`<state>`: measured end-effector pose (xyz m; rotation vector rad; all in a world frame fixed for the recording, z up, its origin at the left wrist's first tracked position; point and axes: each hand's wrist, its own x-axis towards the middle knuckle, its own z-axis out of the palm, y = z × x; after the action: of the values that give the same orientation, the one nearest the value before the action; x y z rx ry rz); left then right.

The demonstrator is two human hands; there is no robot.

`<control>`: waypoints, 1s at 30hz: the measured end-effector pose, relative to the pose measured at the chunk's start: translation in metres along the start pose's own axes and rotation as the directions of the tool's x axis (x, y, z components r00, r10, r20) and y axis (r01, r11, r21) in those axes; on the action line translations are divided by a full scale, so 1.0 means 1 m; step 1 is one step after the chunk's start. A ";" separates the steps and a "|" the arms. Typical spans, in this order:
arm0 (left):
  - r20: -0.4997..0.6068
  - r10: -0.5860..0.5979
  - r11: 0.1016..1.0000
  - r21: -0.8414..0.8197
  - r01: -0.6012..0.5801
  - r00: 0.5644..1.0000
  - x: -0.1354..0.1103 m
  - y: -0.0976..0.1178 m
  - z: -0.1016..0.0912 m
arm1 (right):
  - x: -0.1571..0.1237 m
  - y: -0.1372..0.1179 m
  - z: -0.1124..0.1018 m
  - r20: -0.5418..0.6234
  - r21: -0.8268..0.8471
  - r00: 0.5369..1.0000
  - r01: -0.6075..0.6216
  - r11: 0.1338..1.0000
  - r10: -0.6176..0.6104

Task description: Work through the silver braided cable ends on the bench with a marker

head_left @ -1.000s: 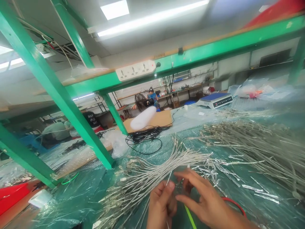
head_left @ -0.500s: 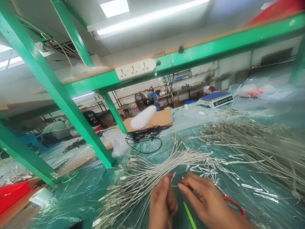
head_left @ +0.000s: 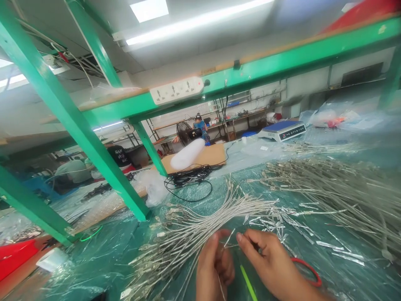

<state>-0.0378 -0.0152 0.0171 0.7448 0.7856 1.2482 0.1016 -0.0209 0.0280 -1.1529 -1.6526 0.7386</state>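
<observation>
At the bottom middle my left hand (head_left: 215, 269) is curled in a pinch on a thin silver wire (head_left: 229, 239) that rises between my two hands. My right hand (head_left: 268, 263) pinches the same wire from the right, its fingertips close to those of the left. Just beyond them lies a fanned bundle of grey wires with metal ends (head_left: 200, 228) on green plastic sheeting (head_left: 106, 259). A green strip (head_left: 248, 282) and a red band (head_left: 308, 274) lie under my right wrist.
A bigger heap of grey wires (head_left: 338, 188) spreads at the right. Green frame posts (head_left: 78, 125) stand at the left, with a white power strip (head_left: 177, 90) on the crossbar. A black cable coil (head_left: 189, 177), a scale (head_left: 282, 130) and seated people (head_left: 73, 171) are farther off.
My right hand's fingers have closed from spread into a pinch and met the left hand's fingertips on the thin wire. Both hands have sunk slightly in view.
</observation>
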 end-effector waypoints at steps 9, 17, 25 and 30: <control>0.143 -0.034 0.966 0.257 -0.004 0.989 0.001 0.012 -0.007 | 0.008 0.004 -0.014 -0.065 0.085 0.995 -0.075 0.994 0.081; 0.200 0.108 0.887 0.424 -0.185 0.974 0.000 0.011 -0.006 | 0.016 0.007 -0.019 0.025 0.405 0.970 -0.231 0.884 0.242; 0.199 0.104 0.886 0.426 -0.182 0.975 0.000 0.009 -0.006 | 0.014 0.001 -0.019 0.250 0.549 0.963 -0.224 0.806 0.097; 0.235 0.081 0.882 0.437 -0.179 0.969 -0.003 0.010 -0.001 | 0.014 0.004 -0.016 0.286 0.525 0.955 -0.227 0.821 0.081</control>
<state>-0.0439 -0.0160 0.0253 1.3118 0.8740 1.0881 0.1169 -0.0073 0.0358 -0.7953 -1.4033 1.4154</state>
